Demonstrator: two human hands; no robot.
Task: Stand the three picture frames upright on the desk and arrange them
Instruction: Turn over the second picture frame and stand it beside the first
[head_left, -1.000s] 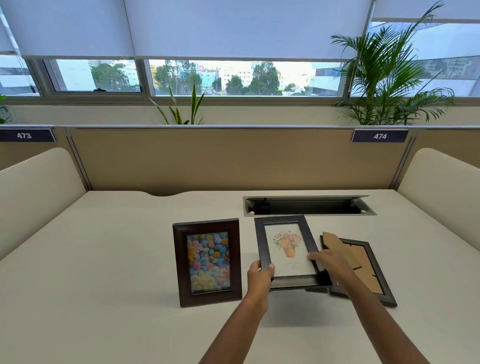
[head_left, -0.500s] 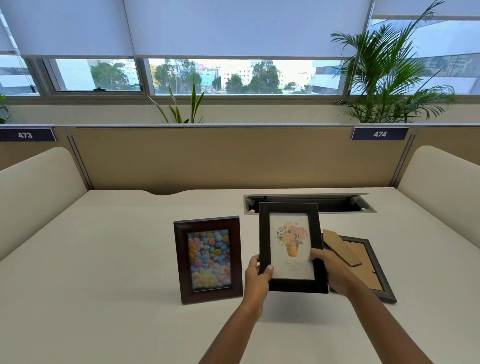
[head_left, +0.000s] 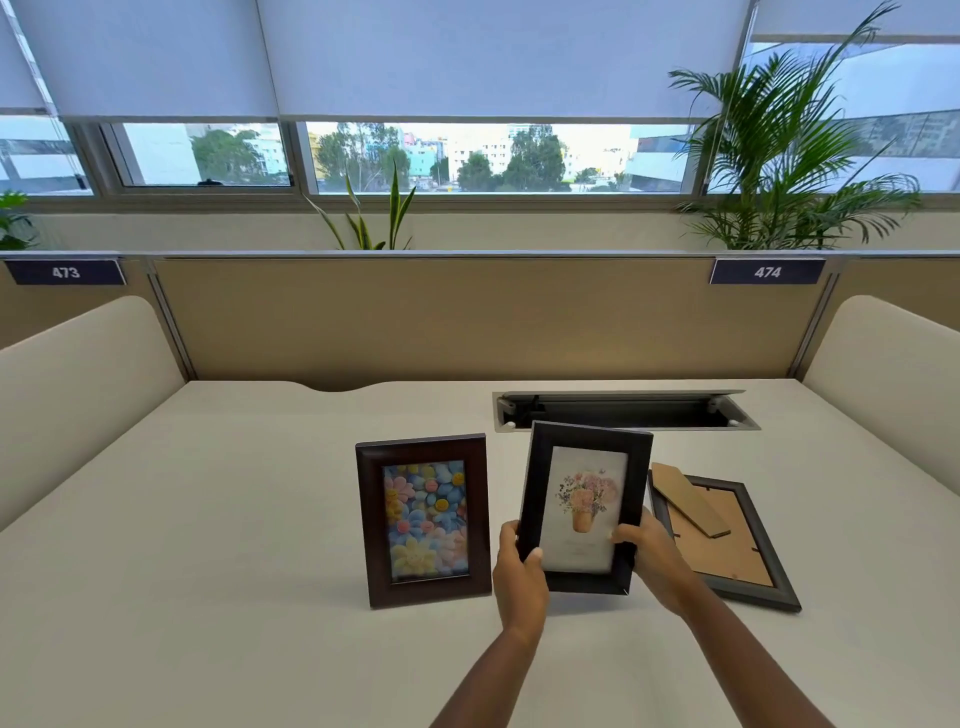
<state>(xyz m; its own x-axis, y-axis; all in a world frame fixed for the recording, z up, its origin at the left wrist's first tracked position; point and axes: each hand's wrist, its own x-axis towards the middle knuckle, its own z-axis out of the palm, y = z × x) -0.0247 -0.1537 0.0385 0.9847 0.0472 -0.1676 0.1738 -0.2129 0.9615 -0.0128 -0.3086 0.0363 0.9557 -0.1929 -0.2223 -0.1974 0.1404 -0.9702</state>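
cream desk (head_left: 208, 519) under a window: brown flower frame (head_left: 423, 519) already stands upright, grey frame (head_left: 727, 540) lies face down at right with its easel leg up. both hands, left hand (head_left: 519, 577) and right hand (head_left: 652, 558), clamp the black vase-print frame (head_left: 584, 506) by its lower edges, tilted, apparently off the surface. step two looks in hand; next needs its back stand open and the base set down beside the brown one.

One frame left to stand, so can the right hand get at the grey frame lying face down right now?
Probably not yet: the right hand is busy holding the black flower-vase frame. The face-down grey frame lies unobstructed just beside it.
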